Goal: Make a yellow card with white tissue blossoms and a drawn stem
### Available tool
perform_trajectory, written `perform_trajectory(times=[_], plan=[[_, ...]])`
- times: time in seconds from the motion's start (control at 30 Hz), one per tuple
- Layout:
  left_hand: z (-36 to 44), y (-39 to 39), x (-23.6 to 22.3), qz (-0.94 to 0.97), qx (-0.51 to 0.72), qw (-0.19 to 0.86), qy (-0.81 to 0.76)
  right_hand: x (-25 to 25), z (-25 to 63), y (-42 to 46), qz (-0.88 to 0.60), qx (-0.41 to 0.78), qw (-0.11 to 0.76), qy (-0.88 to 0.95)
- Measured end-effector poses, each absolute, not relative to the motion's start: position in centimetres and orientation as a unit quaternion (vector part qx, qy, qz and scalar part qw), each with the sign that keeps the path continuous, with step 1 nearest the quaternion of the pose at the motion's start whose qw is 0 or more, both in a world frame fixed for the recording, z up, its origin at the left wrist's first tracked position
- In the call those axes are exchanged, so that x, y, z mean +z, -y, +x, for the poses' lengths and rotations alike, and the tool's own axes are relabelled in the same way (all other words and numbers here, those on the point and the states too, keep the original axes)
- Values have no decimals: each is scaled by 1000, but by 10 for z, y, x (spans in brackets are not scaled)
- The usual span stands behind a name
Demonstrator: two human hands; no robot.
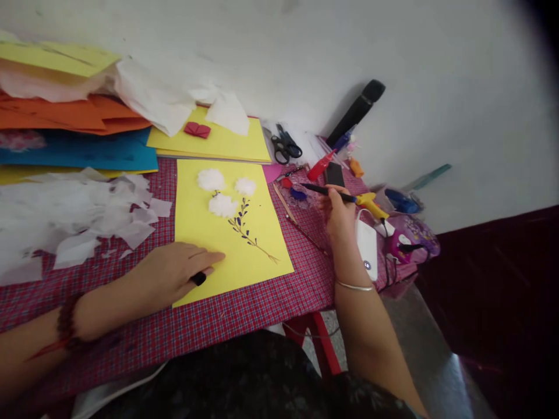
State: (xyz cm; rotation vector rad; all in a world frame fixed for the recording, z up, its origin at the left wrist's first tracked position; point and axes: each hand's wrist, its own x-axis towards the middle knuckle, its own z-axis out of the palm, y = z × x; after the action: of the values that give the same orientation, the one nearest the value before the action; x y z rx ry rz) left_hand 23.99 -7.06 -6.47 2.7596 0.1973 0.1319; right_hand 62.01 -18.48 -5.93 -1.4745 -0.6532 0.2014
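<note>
A yellow sheet of paper lies on the table, bearing three fluffy white flower heads and a drawn stem with dark leaves. My left hand rests flat on the sheet's lower left, its fingers stretched out. By its fingers shows a small black item; whether worn or held, I cannot tell. Right of the sheet, my right hand grips a slim black marker with a blue band, its tip pointing left. Just below that tip lies a dark blue blob on clear plastic.
White paper scraps cover the table's left. Behind are stacked coloured sheets, a yellow pad and black scissors. At right are a red bottle, a yellow glue gun, a white power bank and a wall.
</note>
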Motion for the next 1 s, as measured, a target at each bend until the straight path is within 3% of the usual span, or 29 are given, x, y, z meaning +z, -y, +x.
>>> perform_trajectory(times=[0.63,1.0], plan=[[237,69,-72,977,32,194,-80,-66,608,173,-679,118,657,307],[246,76,-50,982,15,166,-95,-69,610,178,-683,86,637,345]])
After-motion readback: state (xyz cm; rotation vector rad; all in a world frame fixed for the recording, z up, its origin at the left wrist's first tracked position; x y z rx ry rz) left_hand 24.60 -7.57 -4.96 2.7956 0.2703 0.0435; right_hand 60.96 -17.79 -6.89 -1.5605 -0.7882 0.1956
